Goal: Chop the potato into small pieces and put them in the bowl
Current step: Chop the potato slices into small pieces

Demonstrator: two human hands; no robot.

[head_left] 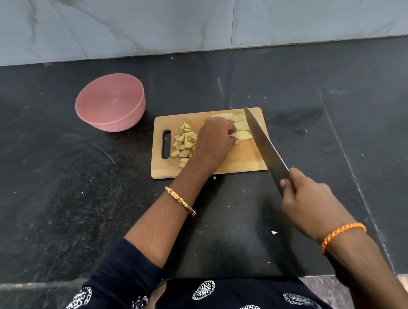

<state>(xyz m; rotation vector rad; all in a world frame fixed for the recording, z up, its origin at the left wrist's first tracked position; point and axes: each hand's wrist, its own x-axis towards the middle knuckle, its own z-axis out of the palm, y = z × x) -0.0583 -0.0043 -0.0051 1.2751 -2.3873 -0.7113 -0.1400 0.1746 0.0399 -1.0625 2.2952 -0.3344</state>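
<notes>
A wooden cutting board lies on the black counter. Small chopped potato pieces are heaped near its handle slot. Long potato strips lie at the board's far right. My left hand rests over the strips with curled fingers holding them down. My right hand grips the handle of a large knife, whose blade slants over the board's right edge with its tip beside the strips. A pink bowl stands to the left behind the board; I see nothing in it.
The black stone counter runs to a grey tiled wall at the back. A few potato scraps lie on the counter in front of the board. The counter's front edge is near my body.
</notes>
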